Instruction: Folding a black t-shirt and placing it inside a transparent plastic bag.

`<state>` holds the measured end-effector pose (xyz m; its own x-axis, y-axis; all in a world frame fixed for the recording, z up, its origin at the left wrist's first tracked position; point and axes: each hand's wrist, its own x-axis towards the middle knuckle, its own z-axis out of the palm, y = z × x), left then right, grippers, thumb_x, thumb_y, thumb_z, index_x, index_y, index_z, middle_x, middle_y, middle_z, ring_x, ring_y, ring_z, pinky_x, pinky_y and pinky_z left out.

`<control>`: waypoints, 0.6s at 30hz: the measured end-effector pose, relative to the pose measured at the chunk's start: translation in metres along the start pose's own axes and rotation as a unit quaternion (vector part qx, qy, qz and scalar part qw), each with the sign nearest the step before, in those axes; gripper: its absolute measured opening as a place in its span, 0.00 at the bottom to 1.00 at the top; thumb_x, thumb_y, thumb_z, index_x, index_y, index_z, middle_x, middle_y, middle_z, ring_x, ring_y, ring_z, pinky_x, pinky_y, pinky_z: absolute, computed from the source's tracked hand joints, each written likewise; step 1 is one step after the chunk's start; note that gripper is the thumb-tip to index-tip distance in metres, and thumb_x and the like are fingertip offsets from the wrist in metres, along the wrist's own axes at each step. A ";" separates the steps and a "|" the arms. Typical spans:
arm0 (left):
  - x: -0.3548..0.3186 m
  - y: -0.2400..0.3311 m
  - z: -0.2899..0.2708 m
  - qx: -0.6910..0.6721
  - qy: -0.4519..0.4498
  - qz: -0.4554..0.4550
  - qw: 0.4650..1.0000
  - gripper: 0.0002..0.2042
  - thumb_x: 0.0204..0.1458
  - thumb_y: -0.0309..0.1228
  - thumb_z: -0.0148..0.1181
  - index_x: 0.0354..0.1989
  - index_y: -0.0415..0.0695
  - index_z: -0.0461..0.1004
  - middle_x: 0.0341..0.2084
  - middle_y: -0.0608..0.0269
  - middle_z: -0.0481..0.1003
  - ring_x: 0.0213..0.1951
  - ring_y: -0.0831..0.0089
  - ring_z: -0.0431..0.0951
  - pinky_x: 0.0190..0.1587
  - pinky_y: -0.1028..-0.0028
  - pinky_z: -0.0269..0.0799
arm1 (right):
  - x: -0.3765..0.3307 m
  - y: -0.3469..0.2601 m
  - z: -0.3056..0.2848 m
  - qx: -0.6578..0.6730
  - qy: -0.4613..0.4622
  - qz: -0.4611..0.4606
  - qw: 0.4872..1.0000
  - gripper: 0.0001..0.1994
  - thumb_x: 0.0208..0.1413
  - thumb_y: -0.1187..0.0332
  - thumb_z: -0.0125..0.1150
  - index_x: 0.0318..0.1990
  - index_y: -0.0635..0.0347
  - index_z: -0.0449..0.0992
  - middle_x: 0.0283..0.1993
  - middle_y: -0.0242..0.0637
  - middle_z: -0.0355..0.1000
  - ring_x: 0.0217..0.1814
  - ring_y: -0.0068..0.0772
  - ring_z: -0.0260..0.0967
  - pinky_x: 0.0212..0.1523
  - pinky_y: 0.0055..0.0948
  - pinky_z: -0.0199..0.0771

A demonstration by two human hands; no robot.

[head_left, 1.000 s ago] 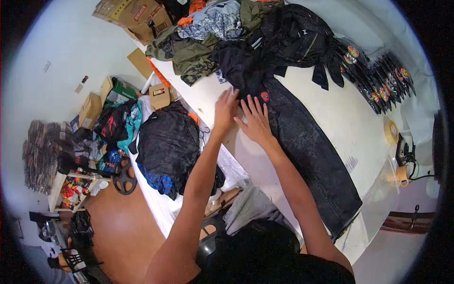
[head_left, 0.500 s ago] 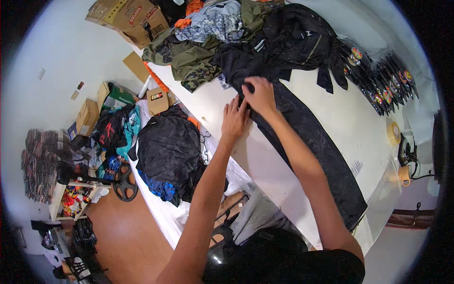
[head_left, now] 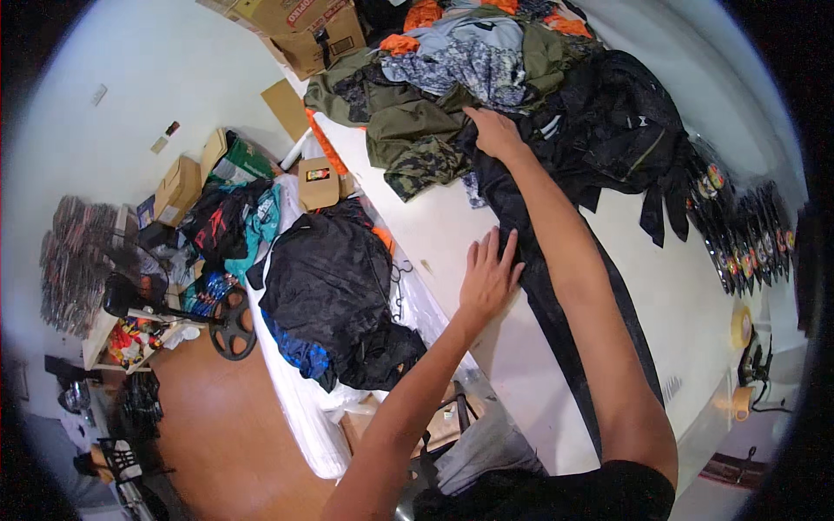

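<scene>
- We see the left hand (head_left: 488, 282) with straight, spread fingers, touching the edge of the black trousers (head_left: 546, 300).
- These trousers lie on the white worktop (head_left: 417, 227), mostly to the right of the left fingers.
- The right hand (head_left: 501, 139) is farther up, index finger extended; we cannot tell if its fingers grip cloth.
- Green clothes (head_left: 408, 135) lie left of the right fingers, a black jacket (head_left: 621, 130) right.

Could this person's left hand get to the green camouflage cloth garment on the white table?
Probably yes: the left hand, at the edge of the long black cloth garment, seems near enough, with smooth white tabletop between it and the green camouflage cloth garment.
</scene>
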<state>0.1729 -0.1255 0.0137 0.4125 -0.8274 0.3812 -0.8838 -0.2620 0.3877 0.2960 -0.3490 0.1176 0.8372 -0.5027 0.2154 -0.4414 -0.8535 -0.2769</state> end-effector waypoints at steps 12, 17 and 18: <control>0.009 -0.002 -0.011 -0.286 0.050 -0.113 0.950 0.30 0.65 0.37 0.46 0.71 0.36 0.48 0.61 0.38 0.63 0.61 0.45 0.64 0.64 0.55 0.57 | -0.148 0.057 -0.153 0.137 0.194 -0.081 0.968 0.11 0.54 0.74 0.63 0.44 0.65 0.78 0.38 0.44 0.73 0.34 0.44 0.72 0.39 0.36 0.72; 0.009 -0.010 -0.005 -0.243 0.067 -0.104 0.962 0.28 0.66 0.36 0.45 0.70 0.37 0.48 0.59 0.35 0.64 0.57 0.41 0.67 0.61 0.53 0.61 | -0.276 0.063 -0.224 0.142 0.323 -0.044 0.935 0.09 0.53 0.76 0.64 0.42 0.66 0.77 0.35 0.37 0.72 0.31 0.26 0.69 0.36 0.23 0.70; 0.007 -0.010 -0.004 -0.240 0.088 -0.085 0.963 0.27 0.66 0.37 0.44 0.70 0.37 0.49 0.57 0.35 0.65 0.57 0.40 0.67 0.61 0.53 0.61 | -0.301 0.065 -0.230 0.159 0.331 -0.024 0.930 0.09 0.54 0.77 0.63 0.42 0.66 0.77 0.35 0.36 0.71 0.33 0.25 0.69 0.37 0.23 0.70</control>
<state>0.1850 -0.1265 0.0160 0.6104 -0.6845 0.3986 -0.6141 -0.0911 0.7840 -0.0594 -0.2843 0.2501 0.4240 -0.5289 0.7352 -0.2021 -0.8465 -0.4924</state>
